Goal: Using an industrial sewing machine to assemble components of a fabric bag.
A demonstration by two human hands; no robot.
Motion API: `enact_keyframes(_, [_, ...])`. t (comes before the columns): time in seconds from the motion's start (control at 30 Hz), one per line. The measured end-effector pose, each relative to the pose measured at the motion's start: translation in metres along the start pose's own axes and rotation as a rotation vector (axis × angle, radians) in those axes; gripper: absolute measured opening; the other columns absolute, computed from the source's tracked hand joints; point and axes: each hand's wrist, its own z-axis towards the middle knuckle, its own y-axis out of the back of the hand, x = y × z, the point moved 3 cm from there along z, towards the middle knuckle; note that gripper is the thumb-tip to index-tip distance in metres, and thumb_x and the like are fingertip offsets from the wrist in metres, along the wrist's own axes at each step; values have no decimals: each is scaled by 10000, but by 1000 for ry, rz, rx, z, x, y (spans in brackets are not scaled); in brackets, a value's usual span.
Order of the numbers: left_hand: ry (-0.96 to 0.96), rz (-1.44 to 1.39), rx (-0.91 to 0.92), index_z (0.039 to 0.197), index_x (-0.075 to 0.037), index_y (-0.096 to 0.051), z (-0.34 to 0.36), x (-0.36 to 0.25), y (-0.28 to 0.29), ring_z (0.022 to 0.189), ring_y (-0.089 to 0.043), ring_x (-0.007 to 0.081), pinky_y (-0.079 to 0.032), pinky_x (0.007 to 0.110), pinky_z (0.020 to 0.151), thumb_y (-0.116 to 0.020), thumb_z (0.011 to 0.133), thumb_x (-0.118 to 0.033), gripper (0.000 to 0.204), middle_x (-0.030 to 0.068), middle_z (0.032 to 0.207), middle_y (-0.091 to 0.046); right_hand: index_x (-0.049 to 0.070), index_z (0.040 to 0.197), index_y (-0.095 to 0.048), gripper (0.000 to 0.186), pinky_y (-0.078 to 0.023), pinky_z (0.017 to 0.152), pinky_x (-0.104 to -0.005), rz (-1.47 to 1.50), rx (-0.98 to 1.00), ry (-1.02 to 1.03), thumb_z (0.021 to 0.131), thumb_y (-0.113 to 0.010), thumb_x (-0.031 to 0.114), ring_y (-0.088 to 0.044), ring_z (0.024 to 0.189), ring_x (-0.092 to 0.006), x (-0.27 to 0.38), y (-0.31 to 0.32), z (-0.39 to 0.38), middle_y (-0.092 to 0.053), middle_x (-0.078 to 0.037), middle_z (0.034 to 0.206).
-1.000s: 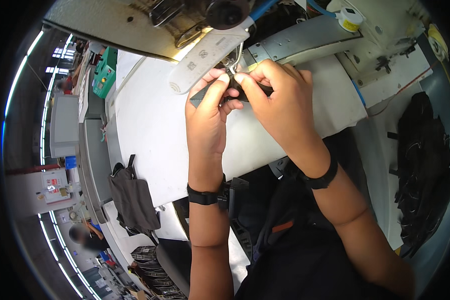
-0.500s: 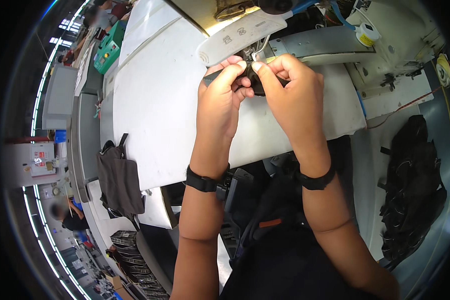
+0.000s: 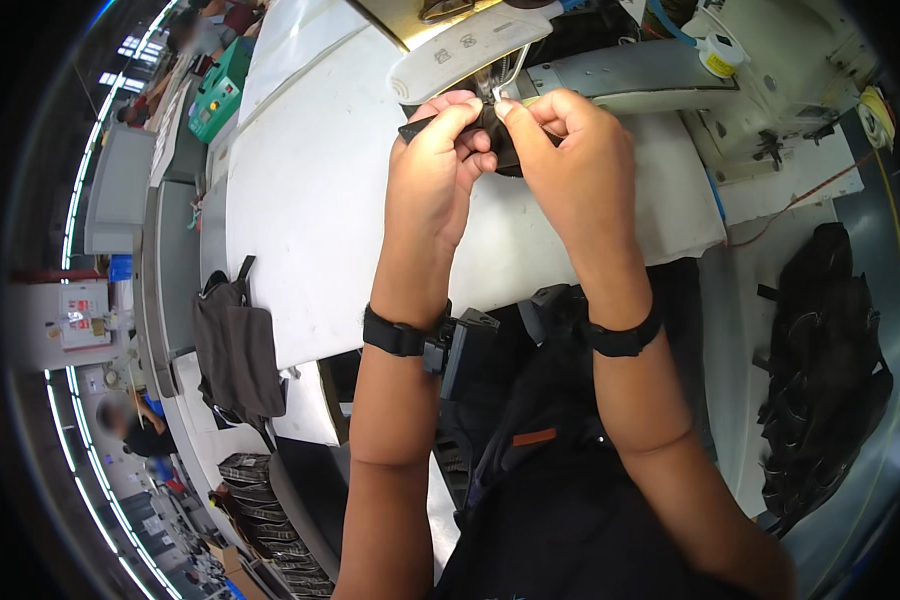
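A dark piece of fabric (image 3: 503, 150) is pinched between my two hands, right at the needle area of a sewing machine (image 3: 630, 80). My left hand (image 3: 438, 150) grips its left part, thumb and index finger pressed together near the middle. From the other side my right hand (image 3: 575, 150) holds it, thumb against the fabric close to the presser foot (image 3: 497, 92). The fingertips of both hands are close together. Much of the fabric is hidden behind my fingers.
A white lamp bar (image 3: 468, 52) hangs just beyond my hands. On the white table's left edge lies a dark bag (image 3: 238, 350). Black bags (image 3: 825, 370) are piled at the right. A green box (image 3: 220, 90) stands far left, and a person (image 3: 148, 430) works beyond.
Both hands, still holding the fabric, sit slightly farther left and up in the picture. The whole view has shifted a little too. Neither grip has visibly changed.
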Motion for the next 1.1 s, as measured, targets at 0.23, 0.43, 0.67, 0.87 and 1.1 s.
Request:
enact_keyframes(0.23, [-97,123,86,1168,6,-605,-6,-3,-1,697,-608,125,-514,258,641,-667,999,-93,205,52,833,-640,110,815,-656,161,-391,881,-401,-364,-121,571,896,-741,219,-605,838,-209,0,19,-3,-675,4,765])
enact_keyframes(0.43, [-109,251,139,1148,14,-640,-2,-16,1,680,-623,125,-530,253,660,-709,974,-81,210,66,851,-670,101,738,-621,227,-392,850,-384,-453,-7,766,895,-745,208,-565,752,-215,2,25,28,-618,-10,696])
enact_keyframes(0.67, [-86,297,191,1191,31,-643,0,-20,8,754,-648,117,-551,250,695,-735,955,-76,275,75,968,-678,100,697,-578,293,-383,806,-364,-374,209,692,906,-740,226,-520,710,-228,2,27,41,-553,-9,634])
enact_keyframes(0.87, [-97,343,174,1201,35,-648,1,-21,8,803,-659,118,-565,254,723,-756,944,-78,301,76,1019,-680,112,677,-612,252,-400,848,-410,-415,63,606,828,-769,239,-604,868,-263,0,28,36,-653,-25,781])
enact_keyframes(1.1, [-76,377,205,1216,36,-635,7,-23,11,814,-668,127,-572,261,749,-760,945,-87,322,70,970,-689,40,859,-705,198,-386,993,-445,-256,184,569,878,-757,231,-575,1091,-317,4,32,43,-678,-119,1070])
